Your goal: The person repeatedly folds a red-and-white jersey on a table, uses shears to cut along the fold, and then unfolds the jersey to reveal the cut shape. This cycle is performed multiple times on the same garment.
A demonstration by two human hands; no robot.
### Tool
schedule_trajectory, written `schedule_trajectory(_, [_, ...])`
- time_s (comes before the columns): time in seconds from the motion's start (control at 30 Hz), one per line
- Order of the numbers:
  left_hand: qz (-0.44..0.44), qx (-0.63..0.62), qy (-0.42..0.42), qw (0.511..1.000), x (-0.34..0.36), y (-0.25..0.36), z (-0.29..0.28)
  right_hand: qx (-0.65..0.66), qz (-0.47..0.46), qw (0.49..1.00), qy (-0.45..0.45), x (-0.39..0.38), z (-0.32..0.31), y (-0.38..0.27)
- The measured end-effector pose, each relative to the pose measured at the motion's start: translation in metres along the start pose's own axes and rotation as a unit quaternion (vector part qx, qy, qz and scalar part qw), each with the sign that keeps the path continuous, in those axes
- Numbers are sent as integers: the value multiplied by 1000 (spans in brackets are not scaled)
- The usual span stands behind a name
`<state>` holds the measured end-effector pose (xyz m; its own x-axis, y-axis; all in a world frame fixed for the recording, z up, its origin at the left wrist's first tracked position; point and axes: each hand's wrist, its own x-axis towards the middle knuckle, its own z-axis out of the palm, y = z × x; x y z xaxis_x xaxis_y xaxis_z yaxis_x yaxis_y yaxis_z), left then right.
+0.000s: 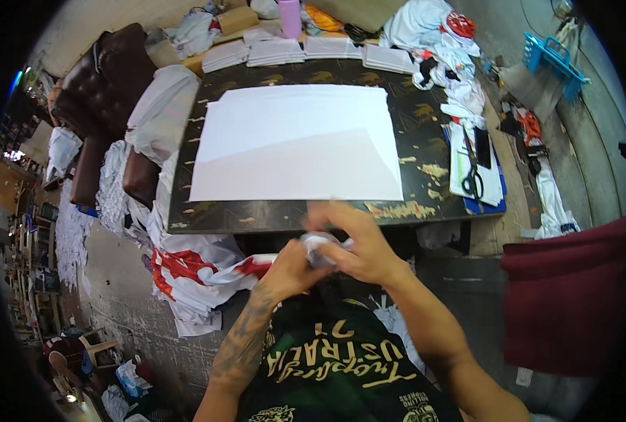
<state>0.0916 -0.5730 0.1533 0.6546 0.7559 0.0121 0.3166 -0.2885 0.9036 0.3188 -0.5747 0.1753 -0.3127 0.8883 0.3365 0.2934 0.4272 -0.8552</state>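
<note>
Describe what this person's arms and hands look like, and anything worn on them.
Both forearms are bare, with no sleeves, gloves, watch or bracelets showing. The left forearm carries dense dark tattoo work running from the wrist toward the elbow. The right forearm looks unmarked. No rings can be made out on the left hand or the right hand.

Garment workshop, folded white shirts (278, 50), scissors (473, 179), heaped fabric piles (186, 274)
</note>
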Motion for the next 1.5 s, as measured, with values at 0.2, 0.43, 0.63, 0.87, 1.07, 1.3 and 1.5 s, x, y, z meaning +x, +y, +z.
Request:
schedule_trajectory(0.2, [26, 62, 351, 934, -57, -36, -101, -157, 232, 911, -303, -21, -24, -12])
schedule_trajectory(0.43, [-112, -121, 492, 855, -102, -73, -206, -337, 132, 931, -40, -19, -173, -6])
schedule_trajectory(0.63, [-23, -66, 434, 898, -50, -82, -302, -158, 88, 969, 170, 38, -240, -7])
schedule_trajectory(0.87, [-74, 333, 552, 761, 160, -177, -428, -348, 97, 796, 485, 233, -270, 124])
schedule_trajectory(1.07, [-206, 447, 359, 793, 270, -285, -420, -427, 270, 784, 360, 282, -271, 290])
schedule_trajectory(1.3, [-218, 445, 171, 852, 319, -321, -410, -415, 312, 809, 277, 269, -240, 368])
schedule_trajectory(1.5, [-130, 528, 153, 825, 309, -336, -416, -431, 316, 817, 217, 281, -220, 364])
